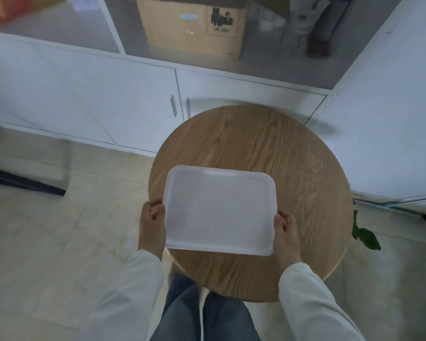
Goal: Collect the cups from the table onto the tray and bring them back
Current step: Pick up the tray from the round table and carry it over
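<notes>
The left hand (152,223) is clamped on the left edge of a white tray (219,210), and the right hand (287,233) grips its right edge, so the tray lies level between them. It sits over the near part of a round wooden counter (280,148). White cabinets (108,102) stand beyond.

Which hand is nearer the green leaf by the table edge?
Right. The right hand grips the tray on the side toward the green leaf; the left hand holds the far side.
</notes>
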